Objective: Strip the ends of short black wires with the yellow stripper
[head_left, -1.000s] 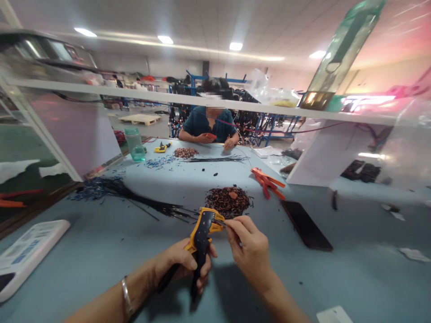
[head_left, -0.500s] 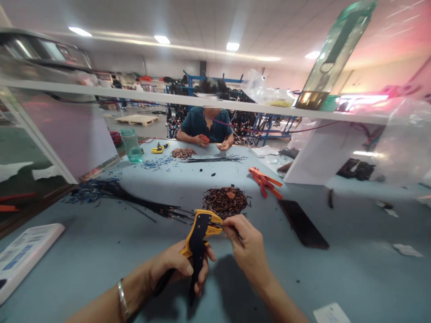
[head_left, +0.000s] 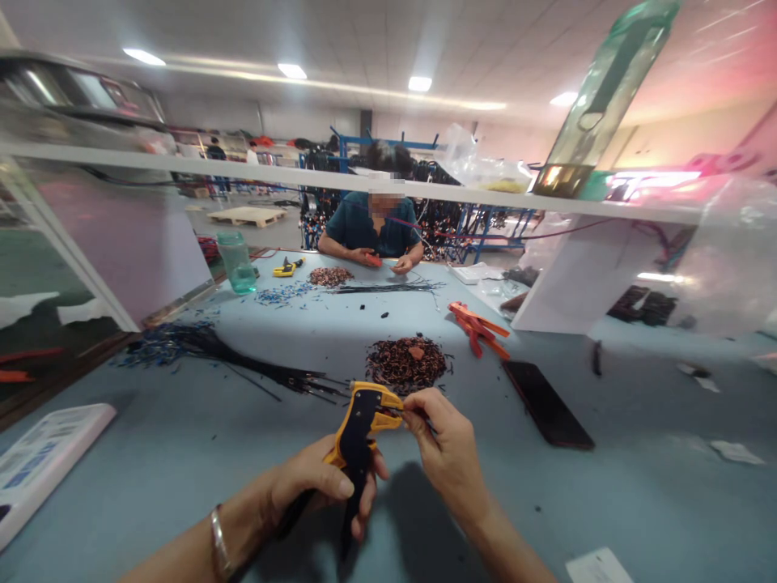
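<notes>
My left hand (head_left: 340, 482) is wrapped round the handles of a yellow and black wire stripper (head_left: 357, 425), its jaws turned to the right. With thumb and fingertips, my right hand (head_left: 446, 441) pinches a thin dark wire (head_left: 397, 407) whose end sits at the stripper's jaws. Just beyond the tool lies a pile of short dark and copper-coloured scraps (head_left: 406, 362). To the left, a bundle of black wires (head_left: 255, 364) stretches across the table, with blue bits at its far end.
A dark phone (head_left: 548, 405) and orange-handled pliers (head_left: 477, 328) lie at right. At left are a white box-like device (head_left: 52, 461) and a green bottle (head_left: 236, 263). Across the table sits a co-worker (head_left: 373, 231) holding a red tool. A shelf (head_left: 340, 180) spans above.
The stripper has dipped very slightly, and my two hands stay almost where they were. The co-worker's hands have shifted a little.
</notes>
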`<state>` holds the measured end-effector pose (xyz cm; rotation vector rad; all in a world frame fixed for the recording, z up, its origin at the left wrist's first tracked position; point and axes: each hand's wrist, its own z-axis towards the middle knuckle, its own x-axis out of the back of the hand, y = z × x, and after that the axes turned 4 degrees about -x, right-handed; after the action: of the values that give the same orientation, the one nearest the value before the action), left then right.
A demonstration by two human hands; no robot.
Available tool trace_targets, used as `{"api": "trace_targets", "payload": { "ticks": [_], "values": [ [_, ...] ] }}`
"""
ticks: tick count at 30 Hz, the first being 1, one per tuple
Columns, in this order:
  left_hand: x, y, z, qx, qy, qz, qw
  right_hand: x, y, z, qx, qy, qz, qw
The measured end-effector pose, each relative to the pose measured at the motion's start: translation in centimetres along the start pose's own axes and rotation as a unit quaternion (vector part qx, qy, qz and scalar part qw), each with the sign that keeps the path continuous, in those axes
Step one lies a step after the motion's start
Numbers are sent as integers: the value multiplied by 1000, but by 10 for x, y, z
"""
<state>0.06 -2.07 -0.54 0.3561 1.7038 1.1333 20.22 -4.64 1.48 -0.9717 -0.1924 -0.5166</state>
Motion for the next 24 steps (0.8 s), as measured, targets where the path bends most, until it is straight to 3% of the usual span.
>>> {"api": "trace_targets", "payload": {
  "ticks": [24],
  "values": [
    [-12, -2, 0, 1, 34, 38, 999, 1, -2, 1, 12, -11, 4, 1000]
  ]
}}
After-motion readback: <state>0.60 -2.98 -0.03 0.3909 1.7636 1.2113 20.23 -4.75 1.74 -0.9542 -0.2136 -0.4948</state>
